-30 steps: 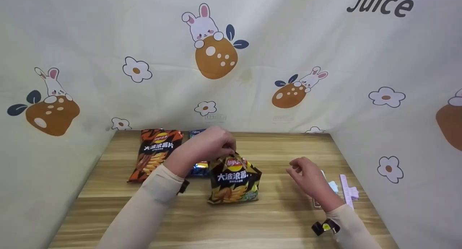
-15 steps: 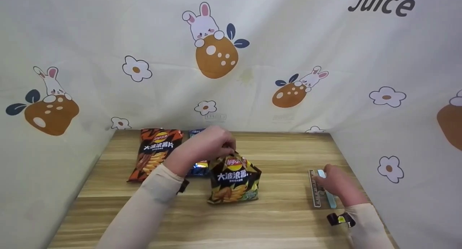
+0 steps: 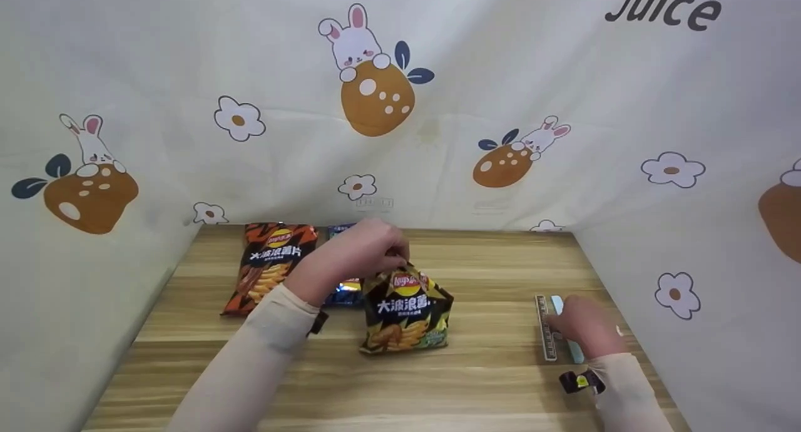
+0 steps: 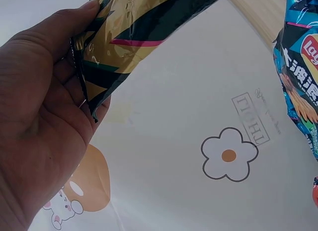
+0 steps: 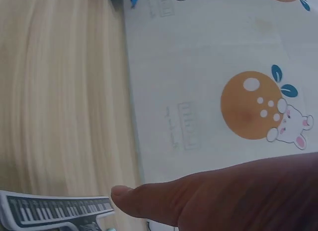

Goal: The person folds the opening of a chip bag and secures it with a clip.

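My left hand (image 3: 378, 247) pinches the gathered top of a black-and-gold bag of chips (image 3: 407, 319), which stands mid-table with its corners folded in. The left wrist view shows thumb and fingers on either side of the bag's foil edge (image 4: 124, 47). On the right, my right hand (image 3: 588, 325) is over some bag clips. A keyboard-patterned clip (image 3: 545, 332) lies at its fingertips, and a light blue clip (image 3: 574, 350) is partly under it. In the right wrist view one straight finger comes close to the patterned clip (image 5: 54, 208); the other fingers are hidden.
An orange-and-black chip bag (image 3: 275, 263) lies at the back left. Beside it a blue chip bag (image 3: 346, 294) is mostly covered by my left arm. Printed cloth walls (image 3: 438, 194) enclose the wooden table (image 3: 475, 382) at the back and sides.
My right hand has moved right and down from beside the clips to over them, covering the purple one. My left hand and the black-and-gold bag have stayed in place.
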The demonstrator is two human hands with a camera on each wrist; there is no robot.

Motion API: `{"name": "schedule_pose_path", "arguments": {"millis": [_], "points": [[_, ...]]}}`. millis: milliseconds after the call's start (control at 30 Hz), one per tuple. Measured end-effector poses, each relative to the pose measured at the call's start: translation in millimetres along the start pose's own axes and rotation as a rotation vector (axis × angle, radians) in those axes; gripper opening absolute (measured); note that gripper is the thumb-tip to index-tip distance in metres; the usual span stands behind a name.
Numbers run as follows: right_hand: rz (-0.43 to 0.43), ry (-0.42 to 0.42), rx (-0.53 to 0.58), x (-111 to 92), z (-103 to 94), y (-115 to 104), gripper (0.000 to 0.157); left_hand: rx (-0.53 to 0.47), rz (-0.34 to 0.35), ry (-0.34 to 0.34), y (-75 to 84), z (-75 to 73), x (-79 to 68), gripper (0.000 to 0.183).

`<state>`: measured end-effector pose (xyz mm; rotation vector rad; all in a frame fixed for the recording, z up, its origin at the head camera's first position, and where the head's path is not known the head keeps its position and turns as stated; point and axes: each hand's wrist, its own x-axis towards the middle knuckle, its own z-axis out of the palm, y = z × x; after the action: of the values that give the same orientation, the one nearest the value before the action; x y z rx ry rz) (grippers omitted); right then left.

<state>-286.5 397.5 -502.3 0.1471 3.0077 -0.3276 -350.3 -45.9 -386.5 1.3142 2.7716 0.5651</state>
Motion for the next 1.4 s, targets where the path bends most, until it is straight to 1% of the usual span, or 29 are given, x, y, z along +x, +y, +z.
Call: {"name": "schedule_pose_path", "arguments": {"millis": [67, 267, 400, 633, 833, 1000, 1100, 1233, 1333, 1400], "points": [[0.011, 0.003, -0.017, 0.8, 2.9, -2.2, 0.044, 0.011, 0.002, 0.004, 0.3, 0.3, 0.3, 0.010], [0.054, -0.043, -0.024, 2.2, 7.6, -6.3, 0.040, 0.001, -0.009, -0.008, 0.7, -0.1, 0.5, 0.010], [0.051, -0.033, -0.014, 2.4, 14.1, -5.9, 0.038, -0.003, -0.009, -0.009, -0.1, -0.1, 0.7, 0.010], [0.099, -0.044, -0.007, 5.1, 24.9, -7.4, 0.038, 0.010, -0.003, 0.000, 0.2, -0.8, 0.0, 0.009], [0.106, 0.004, -0.004, 7.3, 32.4, -6.8, 0.037, 0.010, -0.007, -0.002, 1.2, -1.4, -0.5, 0.009], [0.062, 0.079, 0.008, 7.1, 38.6, -6.1, 0.034, 0.002, -0.001, -0.001, 0.7, -0.6, 0.0, 0.008], [0.004, 0.144, 0.021, 5.2, 41.5, -7.0, 0.034, -0.011, -0.010, -0.007, -0.1, -0.2, 0.1, 0.008], [-0.051, 0.212, 0.033, 3.5, 42.9, -8.8, 0.031, -0.018, -0.029, -0.013, -0.5, -0.5, 0.5, 0.008], [-0.058, 0.214, 0.044, 3.3, 41.1, -10.4, 0.024, -0.011, -0.031, -0.014, -0.5, -0.7, 1.0, 0.008], [-0.061, 0.194, 0.064, 3.7, 38.8, -11.5, 0.017, -0.009, -0.034, -0.014, -0.5, -0.8, 1.0, 0.009]]}}
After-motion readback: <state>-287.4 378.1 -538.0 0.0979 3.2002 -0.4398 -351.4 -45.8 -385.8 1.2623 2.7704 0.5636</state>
